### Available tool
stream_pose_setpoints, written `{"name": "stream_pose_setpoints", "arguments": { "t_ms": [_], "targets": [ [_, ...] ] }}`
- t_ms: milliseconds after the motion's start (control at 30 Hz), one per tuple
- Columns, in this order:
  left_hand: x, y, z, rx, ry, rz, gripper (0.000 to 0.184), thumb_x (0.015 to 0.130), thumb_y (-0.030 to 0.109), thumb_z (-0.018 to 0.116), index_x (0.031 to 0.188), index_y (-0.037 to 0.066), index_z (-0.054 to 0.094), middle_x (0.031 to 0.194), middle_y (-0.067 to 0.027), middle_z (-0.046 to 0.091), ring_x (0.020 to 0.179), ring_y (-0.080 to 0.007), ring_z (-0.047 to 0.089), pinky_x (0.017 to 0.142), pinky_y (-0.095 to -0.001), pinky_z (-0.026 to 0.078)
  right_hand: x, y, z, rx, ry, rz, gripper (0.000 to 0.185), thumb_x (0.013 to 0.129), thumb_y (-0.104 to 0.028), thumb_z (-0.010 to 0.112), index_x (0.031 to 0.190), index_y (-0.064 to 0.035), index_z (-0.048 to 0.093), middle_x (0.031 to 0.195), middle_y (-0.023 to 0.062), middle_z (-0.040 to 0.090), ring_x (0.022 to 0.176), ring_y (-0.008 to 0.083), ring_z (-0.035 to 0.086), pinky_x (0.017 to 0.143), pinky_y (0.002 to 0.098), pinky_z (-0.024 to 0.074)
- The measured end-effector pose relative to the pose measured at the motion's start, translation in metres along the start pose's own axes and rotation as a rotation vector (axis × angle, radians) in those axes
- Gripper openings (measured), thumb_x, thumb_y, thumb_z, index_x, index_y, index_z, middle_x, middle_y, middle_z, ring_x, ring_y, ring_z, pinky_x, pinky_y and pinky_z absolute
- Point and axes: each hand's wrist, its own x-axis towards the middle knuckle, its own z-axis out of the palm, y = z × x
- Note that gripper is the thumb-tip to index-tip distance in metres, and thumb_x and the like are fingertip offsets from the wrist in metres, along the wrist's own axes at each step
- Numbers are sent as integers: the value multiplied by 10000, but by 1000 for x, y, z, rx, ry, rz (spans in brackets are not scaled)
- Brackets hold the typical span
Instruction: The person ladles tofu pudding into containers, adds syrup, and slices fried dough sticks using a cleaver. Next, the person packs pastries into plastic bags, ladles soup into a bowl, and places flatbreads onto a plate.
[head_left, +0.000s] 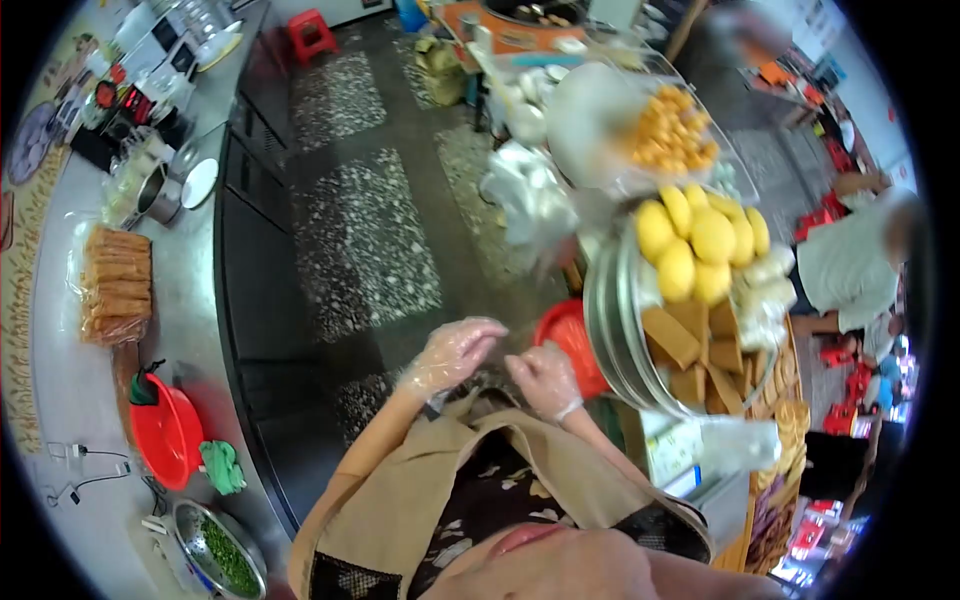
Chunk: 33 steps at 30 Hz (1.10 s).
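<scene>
Hovering just apart, the gloved left hand (455,357) and right hand (548,382) curl, their grip impossible to tell; metal trays (606,335) partly hide a red basin (578,345).

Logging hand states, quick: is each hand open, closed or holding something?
Left hand: loosely open, nothing seen in it.
Right hand: fingers partly hidden, so its state cannot be told.

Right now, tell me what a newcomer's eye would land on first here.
Most likely the bright yellow rounded pieces heaped on the stacked metal trays at the right, beside brown wedges. Next would probably come the red basin on the counter at the left. Near the centre, the left hand and right hand, both in clear gloves, also stand out.
</scene>
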Motion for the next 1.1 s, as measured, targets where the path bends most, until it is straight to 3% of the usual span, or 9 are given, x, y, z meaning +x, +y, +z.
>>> {"name": "stream_pose_setpoints", "arguments": {
  "t_ms": [200, 300, 333, 467, 600, 733, 867, 1000, 1100],
  "targets": [
    [135, -163, -144, 51, 185, -4, 195, 850, 12, 542, 1022, 63, 620, 962, -99, 650, 815, -192, 632, 705, -309, 510, 166, 56, 89, -104, -74, 21, 332, 821, -241, 609, 578, -27, 534, 609, 169, 561, 598, 367, 556, 558, 456, 427],
    [179, -264, -246, 415, 183, -121, 171, 858, 57, 537, 1001, 73, 629, 970, -117, 649, 827, -260, 635, 712, -350, 511, 281, 72, 111, -131, -114, 42, 350, 826, -257, 588, 563, -34, 528, 591, 183, 549, 585, 379, 548, 534, 464, 424],
    [184, -297, -280, 613, 164, -165, 165, 858, 73, 535, 993, 73, 629, 967, -127, 647, 840, -288, 631, 715, -367, 510, 327, 80, 119, -133, -105, 34, 350, 826, -257, 588, 563, -34, 528, 591, 183, 549, 585, 379, 548, 534, 464, 424],
    [159, -380, -385, 657, 266, -449, 137, 853, 125, 535, 932, 69, 631, 892, -164, 640, 829, -355, 603, 721, -418, 489, 522, 71, 171, -115, 33, -145, 341, 850, -255, 565, 592, -43, 500, 588, 165, 530, 575, 377, 537, 539, 461, 422],
    [128, -417, -427, 503, 444, -775, 144, 838, 148, 568, 898, 35, 636, 802, -166, 633, 763, -327, 619, 680, -385, 490, 734, 22, 210, 41, -87, -417, 332, 847, -259, 577, 592, -59, 504, 584, 133, 532, 568, 327, 542, 546, 433, 424],
    [142, -532, -465, 536, 436, -907, 160, 831, 176, 575, 866, 38, 650, 833, -168, 645, 805, -322, 628, 704, -391, 498, 935, 16, 259, -17, -47, -604, 306, 841, -251, 577, 619, -47, 528, 618, 142, 548, 611, 334, 561, 575, 439, 440],
    [292, -645, -578, 598, 372, -920, 158, 836, 154, 549, 863, 41, 657, 847, -179, 648, 841, -345, 621, 728, -411, 496, 1081, 24, 300, -9, -80, -511, 302, 836, -247, 580, 622, -41, 526, 623, 155, 543, 617, 349, 554, 576, 436, 438],
    [571, -731, -709, 514, 295, -448, 179, 872, 95, 490, 956, 14, 626, 931, -194, 627, 862, -361, 604, 732, -409, 485, 1189, 61, 302, -106, -168, -370, 283, 828, -285, 597, 661, -59, 558, 667, 142, 585, 632, 329, 574, 600, 425, 461],
    [796, -755, -768, 363, 316, -170, 181, 864, 64, 512, 1007, 46, 620, 969, -180, 634, 917, -338, 612, 783, -377, 484, 1276, 108, 256, -214, 85, -87, 234, 826, -267, 597, 706, -66, 593, 705, 140, 608, 664, 310, 592, 625, 404, 477]
  ]
}}
